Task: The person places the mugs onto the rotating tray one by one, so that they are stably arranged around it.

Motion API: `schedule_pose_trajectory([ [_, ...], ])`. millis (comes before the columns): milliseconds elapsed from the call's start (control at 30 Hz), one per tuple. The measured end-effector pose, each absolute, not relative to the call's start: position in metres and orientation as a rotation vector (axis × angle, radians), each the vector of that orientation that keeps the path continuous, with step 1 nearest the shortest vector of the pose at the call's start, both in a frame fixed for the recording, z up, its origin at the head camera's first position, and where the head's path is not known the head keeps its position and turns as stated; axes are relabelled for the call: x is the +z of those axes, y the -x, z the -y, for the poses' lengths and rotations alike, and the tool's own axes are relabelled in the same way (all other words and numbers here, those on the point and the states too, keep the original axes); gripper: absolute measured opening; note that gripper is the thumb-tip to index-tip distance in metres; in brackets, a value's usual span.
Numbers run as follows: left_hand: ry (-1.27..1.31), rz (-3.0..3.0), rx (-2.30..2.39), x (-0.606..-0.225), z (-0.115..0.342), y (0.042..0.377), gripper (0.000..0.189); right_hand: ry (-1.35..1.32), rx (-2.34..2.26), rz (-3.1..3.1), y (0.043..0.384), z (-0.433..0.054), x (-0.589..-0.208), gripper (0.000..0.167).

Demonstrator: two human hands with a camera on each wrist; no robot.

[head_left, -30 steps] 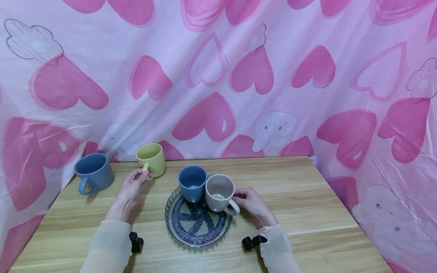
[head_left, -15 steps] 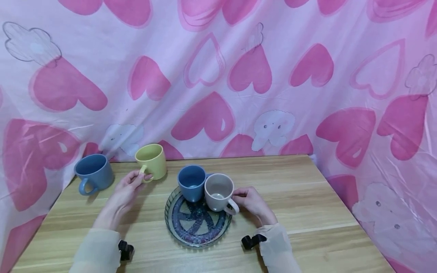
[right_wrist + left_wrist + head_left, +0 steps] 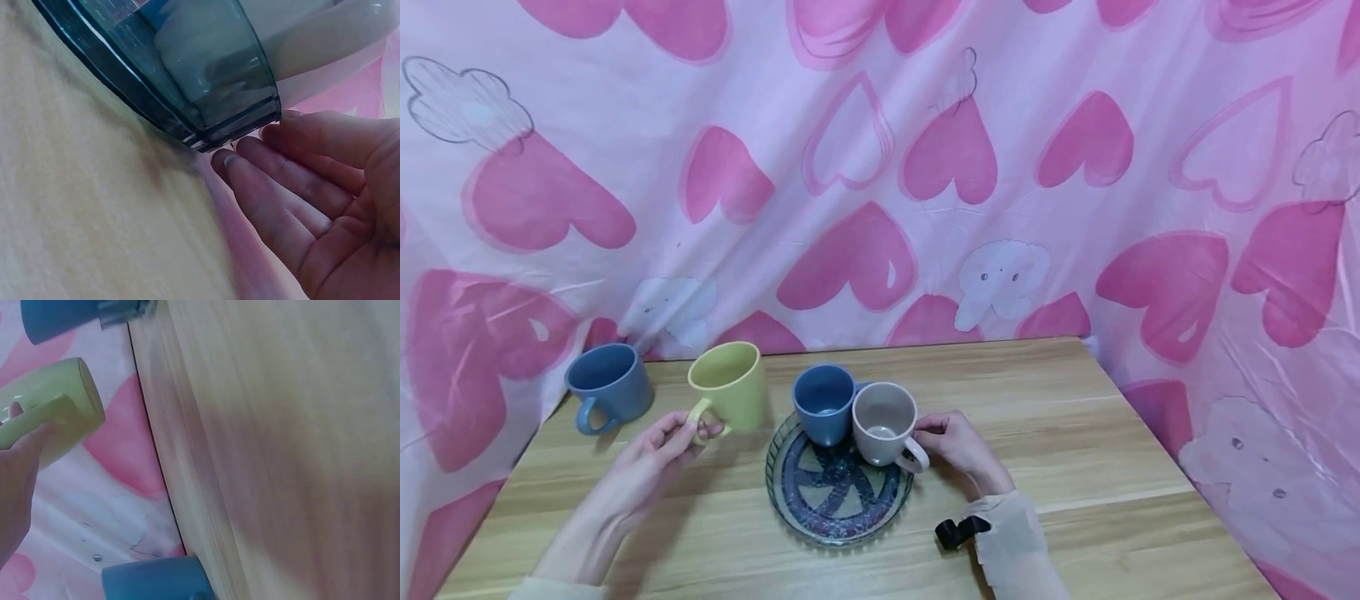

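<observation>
My left hand (image 3: 647, 462) pinches the handle of a yellow mug (image 3: 741, 400), which is raised off the table and slightly tilted. In the left wrist view the yellow mug (image 3: 69, 419) has its base apart from the wood. A round glass tray (image 3: 790, 508) with a dark pattern carries a blue mug (image 3: 822, 423) and a greyish-beige mug (image 3: 874, 448), side by side. My right hand (image 3: 966, 454) is by the tray's right edge; in the right wrist view its loosely bent fingertips touch the tray's wall (image 3: 225, 122).
A second blue mug (image 3: 625, 392) stands at the table's back left corner. The wooden table (image 3: 1097, 467) ends against a pink heart-patterned cloth (image 3: 850, 250) behind and at the sides.
My left hand has lifted the yellow mug and brought it nearer, towards the front. My right hand and the tray with its two mugs stay in place.
</observation>
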State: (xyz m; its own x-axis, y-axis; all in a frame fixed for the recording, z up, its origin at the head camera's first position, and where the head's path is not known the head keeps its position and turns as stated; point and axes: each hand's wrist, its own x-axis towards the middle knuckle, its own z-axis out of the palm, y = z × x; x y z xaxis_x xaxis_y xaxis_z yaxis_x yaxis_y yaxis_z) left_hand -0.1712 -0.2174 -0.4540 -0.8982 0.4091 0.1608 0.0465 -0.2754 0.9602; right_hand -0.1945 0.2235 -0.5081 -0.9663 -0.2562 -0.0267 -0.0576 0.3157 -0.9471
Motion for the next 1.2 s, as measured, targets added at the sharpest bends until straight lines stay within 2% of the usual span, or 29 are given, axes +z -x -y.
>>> schedule_pose_trajectory([
  [300, -0.755, -1.454, 2.261, -0.463, 0.224, 0.135, 0.032, 0.265, -1.742, -2.354, 0.191, -0.221, -0.507, 0.018],
  [533, -0.88, -1.245, 2.21, -0.462, 0.212, 0.126, 0.038, 0.311, -1.729, -2.379, 0.181, -0.216, -0.481, 0.017],
  [867, -0.723, -1.57, 1.929, -0.451, 0.174, 0.112, 0.026, 0.315, -1.724, -2.38, 0.182, -0.215, -0.476, 0.018],
  [1200, -0.666, -1.586, 1.82, -0.457, 0.142, 0.109, 0.029, 0.315, -1.751, -2.363, 0.18, -0.215, -0.479, 0.018],
])
